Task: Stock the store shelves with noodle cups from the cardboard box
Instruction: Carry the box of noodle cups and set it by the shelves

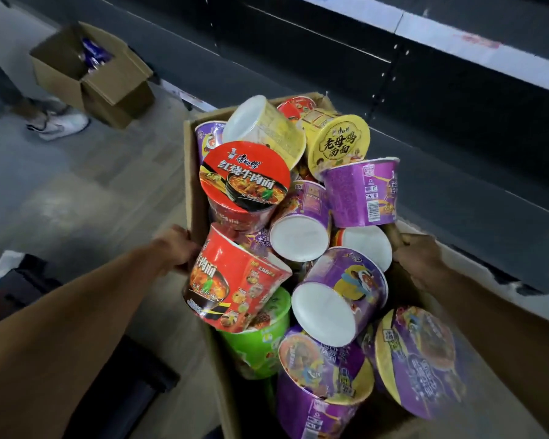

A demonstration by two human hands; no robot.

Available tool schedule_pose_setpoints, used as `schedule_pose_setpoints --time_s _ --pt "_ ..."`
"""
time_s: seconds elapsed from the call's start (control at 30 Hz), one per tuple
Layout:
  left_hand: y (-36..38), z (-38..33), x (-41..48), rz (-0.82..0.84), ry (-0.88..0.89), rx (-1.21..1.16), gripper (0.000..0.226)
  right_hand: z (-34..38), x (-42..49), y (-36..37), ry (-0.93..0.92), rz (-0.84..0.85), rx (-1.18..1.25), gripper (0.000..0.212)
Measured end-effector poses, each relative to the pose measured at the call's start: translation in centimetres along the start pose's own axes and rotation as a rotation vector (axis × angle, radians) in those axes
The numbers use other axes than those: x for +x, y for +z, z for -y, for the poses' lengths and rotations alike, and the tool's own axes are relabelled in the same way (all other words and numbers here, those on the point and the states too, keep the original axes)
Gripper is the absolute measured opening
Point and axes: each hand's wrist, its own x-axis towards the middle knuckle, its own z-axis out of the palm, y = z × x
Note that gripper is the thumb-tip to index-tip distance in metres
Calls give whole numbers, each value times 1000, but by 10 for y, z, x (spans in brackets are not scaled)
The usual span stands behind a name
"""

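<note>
A person's left hand [178,248] and right hand [420,258] each curl over a side wall of the cardboard box [193,185], beside dark store shelves [441,33]. Noodle cups [244,180] heap above its rim. Holding it level and moving slowly should stop the top cups from spilling.

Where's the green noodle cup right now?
Head view, lower centre: the green cup sits low in the cardboard box by its left wall, under a tilted red cup, left of a purple cup.
</note>
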Motion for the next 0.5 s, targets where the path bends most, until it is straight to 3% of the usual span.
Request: schedule_pose_setpoints --time_s 0.2,0.4,0.5 --pt "-63 -36 108 30 0 -76 27 78 66 79 25 -32 15 41" --pt "-130 -61 215 0 -33 -11 29 135 129 177 129 -25 44 20" --pt "-154 -68 262 -51 -35 70 35 153 151 225 172 -34 80 23"
